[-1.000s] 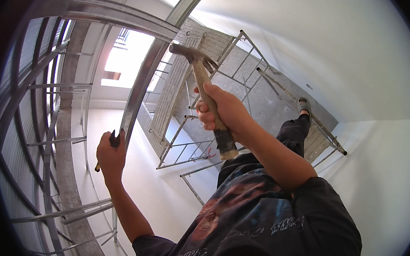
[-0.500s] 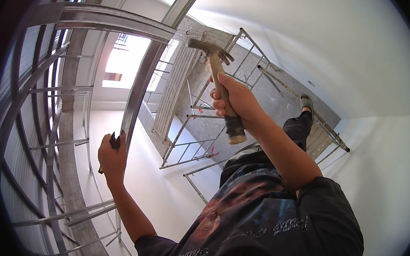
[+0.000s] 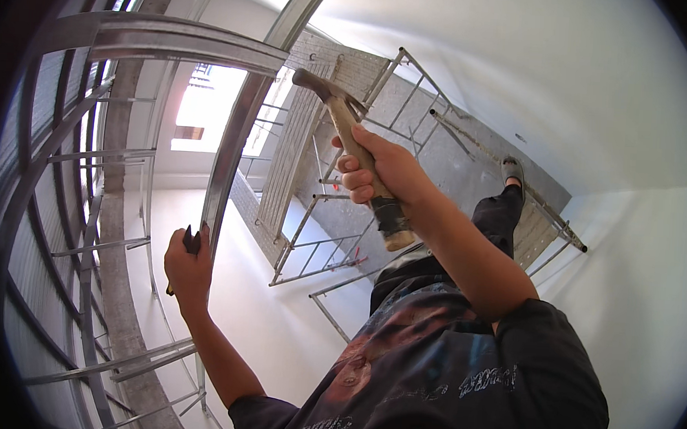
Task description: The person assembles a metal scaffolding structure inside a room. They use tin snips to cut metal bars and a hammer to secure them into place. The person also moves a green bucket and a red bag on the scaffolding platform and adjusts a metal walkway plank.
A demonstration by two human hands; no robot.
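Observation:
My right hand (image 3: 382, 170) is wrapped round the wooden handle of a claw hammer (image 3: 341, 120), whose dark wrapped butt sticks out below the fist. The hammer's head is raised and points toward the joint of a metal channel (image 3: 189, 41) and a long metal stud (image 3: 233, 149); a gap shows between head and metal. Lower on the left, my left hand (image 3: 188, 272) is closed on a black pointed tool (image 3: 192, 240) beside the stud. A bit of yellow shows at the tool's lower end; the palm hides the rest, so its kind is unclear.
Metal framing with corrugated panels (image 3: 35, 235) runs along the left. Below me are scaffold frames (image 3: 317, 256), scaffold planks (image 3: 292, 156) and a grey floor (image 3: 440, 173). My shoe (image 3: 512, 170) rests near a scaffold pipe. A white wall (image 3: 602, 97) rises at the right.
My right hand has swung the hammer left, bringing its head closer to the channel's end at the stud. My left hand stays nearly where it was.

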